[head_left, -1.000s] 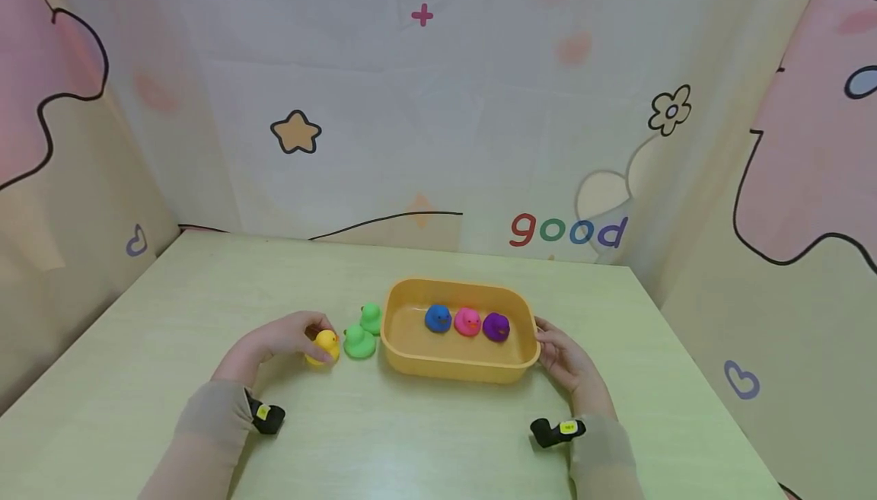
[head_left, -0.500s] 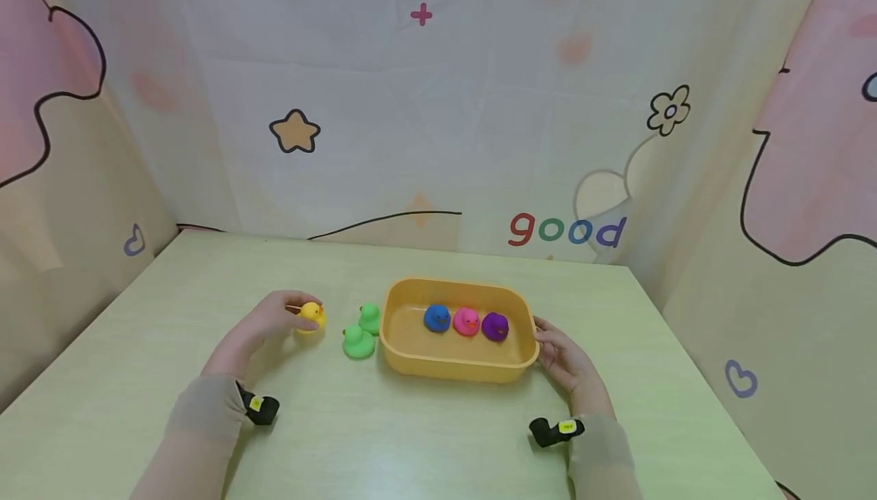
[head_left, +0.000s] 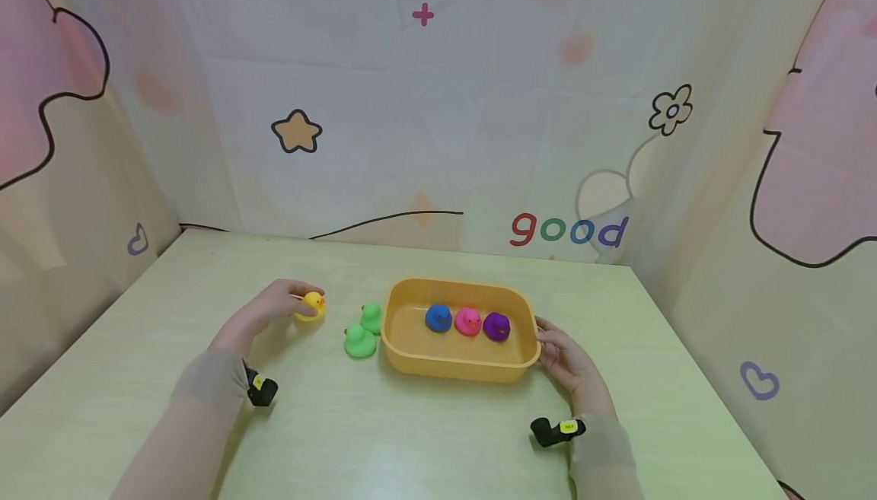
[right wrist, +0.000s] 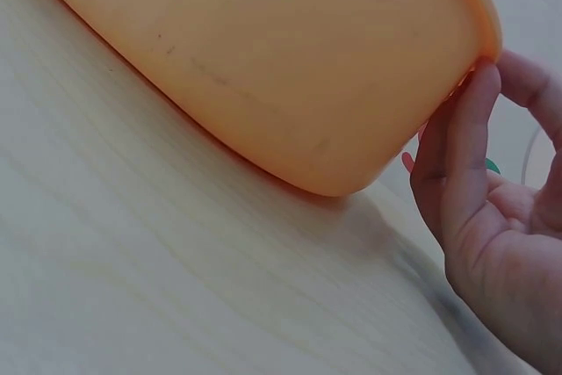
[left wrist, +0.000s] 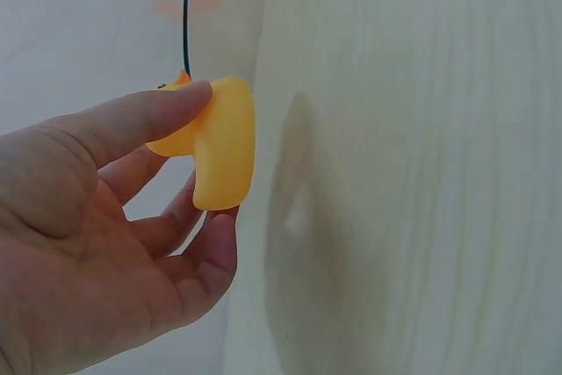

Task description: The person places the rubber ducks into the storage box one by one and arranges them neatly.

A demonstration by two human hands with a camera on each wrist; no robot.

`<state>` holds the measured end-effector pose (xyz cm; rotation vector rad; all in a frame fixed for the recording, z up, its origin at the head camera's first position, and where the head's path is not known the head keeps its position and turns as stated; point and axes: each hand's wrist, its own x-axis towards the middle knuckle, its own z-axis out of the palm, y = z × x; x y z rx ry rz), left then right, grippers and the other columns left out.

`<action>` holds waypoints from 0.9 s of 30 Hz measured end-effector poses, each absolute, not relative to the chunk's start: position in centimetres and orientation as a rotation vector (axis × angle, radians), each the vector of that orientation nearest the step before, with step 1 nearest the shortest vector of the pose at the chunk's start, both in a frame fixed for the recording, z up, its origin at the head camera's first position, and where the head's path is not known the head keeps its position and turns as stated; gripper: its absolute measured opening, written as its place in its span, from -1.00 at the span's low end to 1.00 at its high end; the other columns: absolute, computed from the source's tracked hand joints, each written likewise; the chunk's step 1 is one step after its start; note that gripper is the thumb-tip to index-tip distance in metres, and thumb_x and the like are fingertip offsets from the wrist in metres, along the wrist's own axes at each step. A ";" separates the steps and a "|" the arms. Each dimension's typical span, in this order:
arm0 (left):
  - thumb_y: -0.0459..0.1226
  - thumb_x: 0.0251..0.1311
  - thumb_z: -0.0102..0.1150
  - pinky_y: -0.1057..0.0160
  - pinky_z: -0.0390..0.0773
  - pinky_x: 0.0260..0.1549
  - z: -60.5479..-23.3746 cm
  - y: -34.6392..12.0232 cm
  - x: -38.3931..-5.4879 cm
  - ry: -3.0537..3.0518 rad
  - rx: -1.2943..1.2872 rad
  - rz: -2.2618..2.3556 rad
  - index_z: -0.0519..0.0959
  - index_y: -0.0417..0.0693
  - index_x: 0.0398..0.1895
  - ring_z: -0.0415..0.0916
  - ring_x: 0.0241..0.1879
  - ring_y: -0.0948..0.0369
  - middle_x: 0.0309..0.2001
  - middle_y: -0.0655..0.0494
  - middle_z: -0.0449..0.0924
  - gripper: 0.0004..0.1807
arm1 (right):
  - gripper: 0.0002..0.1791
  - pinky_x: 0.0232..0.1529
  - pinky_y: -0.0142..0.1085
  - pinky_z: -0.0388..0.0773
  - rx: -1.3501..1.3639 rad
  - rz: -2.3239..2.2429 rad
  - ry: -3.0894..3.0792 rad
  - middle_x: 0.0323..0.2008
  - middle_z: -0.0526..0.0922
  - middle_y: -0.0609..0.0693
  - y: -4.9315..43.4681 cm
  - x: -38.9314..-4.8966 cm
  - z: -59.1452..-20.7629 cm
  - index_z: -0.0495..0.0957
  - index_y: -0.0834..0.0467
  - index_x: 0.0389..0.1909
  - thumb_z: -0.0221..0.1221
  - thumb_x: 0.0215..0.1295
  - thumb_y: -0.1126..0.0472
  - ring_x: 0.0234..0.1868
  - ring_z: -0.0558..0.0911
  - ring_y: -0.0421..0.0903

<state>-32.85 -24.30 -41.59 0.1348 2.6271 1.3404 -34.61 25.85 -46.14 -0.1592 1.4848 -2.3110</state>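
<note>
My left hand (head_left: 279,298) pinches a yellow rubber duck (head_left: 314,304) between thumb and fingertips. In the left wrist view, the yellow duck (left wrist: 226,147) is held apart from its shadow on the tabletop. Two green rubber ducks, a nearer one (head_left: 359,342) and a farther one (head_left: 371,317), stand between that hand and the orange-yellow plastic basket (head_left: 448,367). Inside the basket sit a blue duck (head_left: 438,318), a pink duck (head_left: 469,322) and a purple duck (head_left: 496,326) in a row. At the basket's right end, my right hand (head_left: 567,355) holds the rim with its fingertips (right wrist: 485,76).
Everything stands on a pale wooden table (head_left: 411,439). A printed cloth (head_left: 445,127) hangs behind it and along both sides. Each wrist wears a small black camera, one on the left (head_left: 262,389) and another on the right (head_left: 556,431).
The yellow duck has gone from beside the near green duck to farther back and slightly left, carried by my left hand. My right hand, the basket and the other ducks stay put.
</note>
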 end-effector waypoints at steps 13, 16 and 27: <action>-0.44 0.11 0.13 -0.19 0.21 0.30 -42.7 -24.1 -33.8 2.629 0.113 1.285 0.42 -0.34 0.27 0.27 0.22 -0.14 0.33 -0.39 0.30 -0.43 | -0.31 -0.21 -0.52 0.62 -0.137 -2.302 1.438 -0.16 0.59 -0.06 25.7 -34.5 -45.6 -0.35 0.33 0.49 -0.29 0.42 0.47 -0.30 0.65 -0.30; -0.46 0.10 0.10 -0.15 0.25 0.27 -42.7 -23.9 -34.0 2.632 0.115 1.272 0.43 -0.33 0.27 0.29 0.17 -0.11 0.31 -0.38 0.32 -0.43 | -0.32 -0.22 -0.52 0.62 -0.145 -2.306 1.436 -0.17 0.60 -0.06 25.7 -34.4 -45.5 -0.31 0.34 0.48 -0.28 0.42 0.47 -0.30 0.65 -0.30; -0.46 0.08 0.14 -0.17 0.27 0.30 -42.9 -23.7 -34.0 2.620 0.083 1.305 0.32 -0.31 0.36 0.25 0.25 -0.21 0.37 -0.40 0.21 -0.32 | -0.63 -0.20 -0.49 0.63 -0.229 -2.332 1.396 -0.19 0.61 -0.04 25.8 -34.3 -45.7 0.16 0.22 0.18 -0.26 0.40 0.50 -0.29 0.67 -0.28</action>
